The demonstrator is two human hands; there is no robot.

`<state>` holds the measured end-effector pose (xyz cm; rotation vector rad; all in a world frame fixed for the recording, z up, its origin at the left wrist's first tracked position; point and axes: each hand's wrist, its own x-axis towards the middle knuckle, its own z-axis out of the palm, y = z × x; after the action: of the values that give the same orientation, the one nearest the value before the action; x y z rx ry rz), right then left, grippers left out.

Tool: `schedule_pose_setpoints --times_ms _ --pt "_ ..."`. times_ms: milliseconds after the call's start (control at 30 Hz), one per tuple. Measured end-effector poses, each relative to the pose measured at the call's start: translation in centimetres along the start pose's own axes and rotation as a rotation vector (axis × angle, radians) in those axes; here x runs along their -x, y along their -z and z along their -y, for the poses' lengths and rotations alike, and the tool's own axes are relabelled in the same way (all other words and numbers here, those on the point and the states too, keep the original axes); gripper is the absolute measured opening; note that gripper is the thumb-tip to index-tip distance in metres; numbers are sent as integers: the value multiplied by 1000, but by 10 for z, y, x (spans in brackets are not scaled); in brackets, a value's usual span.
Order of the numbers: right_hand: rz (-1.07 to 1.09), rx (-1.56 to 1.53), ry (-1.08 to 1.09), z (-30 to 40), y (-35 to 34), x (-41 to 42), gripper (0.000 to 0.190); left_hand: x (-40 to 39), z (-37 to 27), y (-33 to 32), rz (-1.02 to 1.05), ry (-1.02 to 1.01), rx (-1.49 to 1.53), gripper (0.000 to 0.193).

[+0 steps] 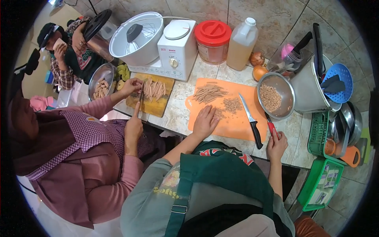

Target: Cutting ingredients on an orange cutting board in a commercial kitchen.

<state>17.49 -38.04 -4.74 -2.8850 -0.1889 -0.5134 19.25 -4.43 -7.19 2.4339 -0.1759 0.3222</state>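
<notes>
My left hand [205, 121] lies palm down on the orange cutting board [207, 130], its fingertips on a small heap of diced sausage [218, 113] and nothing gripped. My right hand [276, 144] is closed around the red-and-black handle of a knife [271, 126] at the board's right edge; the blade is mostly hidden by the bowl. Thin sausage strips [209, 93] are piled on the board's upper left, with another diced heap [232, 105] beside them. A black-handled knife [251, 120] lies to the right. A steel bowl [290, 109] holds more diced pieces [270, 97].
At left, a co-worker's hand [133, 130] holds a knife over strips on a wooden board [160, 110]. Behind stand a Bosch mixer [177, 56], a red-lidded tub [212, 44], a jug [242, 44] and onions [260, 72]. A white bucket [308, 86] and green basket [318, 139] flank the right.
</notes>
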Motion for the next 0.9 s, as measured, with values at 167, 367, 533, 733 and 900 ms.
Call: schedule_pose_setpoints --times_ms 167,367,533,733,900 --pt "25 -280 53 31 -12 -10 39 -1 -9 -10 159 22 -180 67" --pt "143 -305 127 61 -36 -17 44 -20 -15 -27 199 -40 -208 73" --pt "151 -370 80 55 -37 -9 46 -40 -19 -41 163 -18 -76 71" --pt "148 -320 19 36 -31 -2 43 -67 -31 -59 164 -55 24 64" --pt "102 -284 27 22 -28 -15 41 -82 -51 -73 156 -48 193 55"
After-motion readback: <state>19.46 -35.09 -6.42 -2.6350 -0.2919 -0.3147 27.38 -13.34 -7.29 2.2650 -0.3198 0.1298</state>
